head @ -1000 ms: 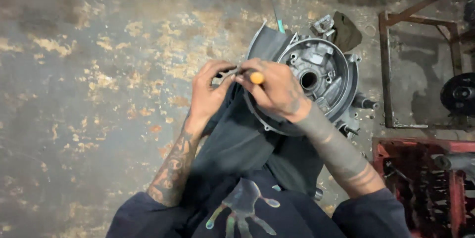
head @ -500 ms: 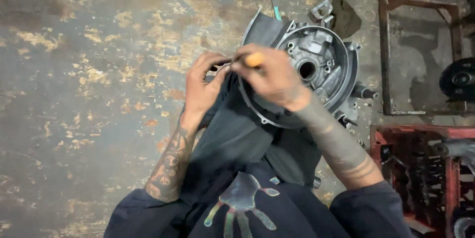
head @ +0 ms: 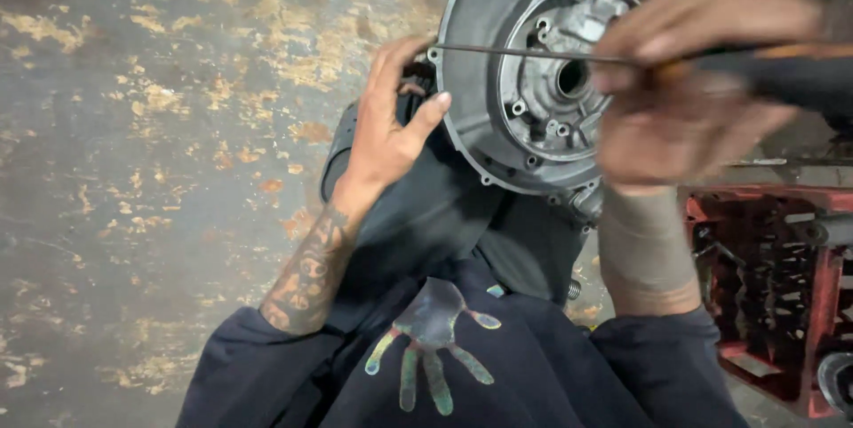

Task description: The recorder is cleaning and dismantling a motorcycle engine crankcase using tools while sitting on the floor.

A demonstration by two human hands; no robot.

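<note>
No packages, labels, signs or screens anywhere in sight here, neither on the floor nor around the person's work.

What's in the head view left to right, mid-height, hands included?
Stained concrete floor → left hand → grey round engine casing → right hand, gripping a screwdriver whose thin shaft reaches back left across the casing → red tool tray, lower right.

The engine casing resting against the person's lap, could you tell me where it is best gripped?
Probably by the outer rim of the engine casing, from its left edge, where the left hand already rests. The rim is thin and exposed there; the centre is crowded with bosses and holes.
</note>
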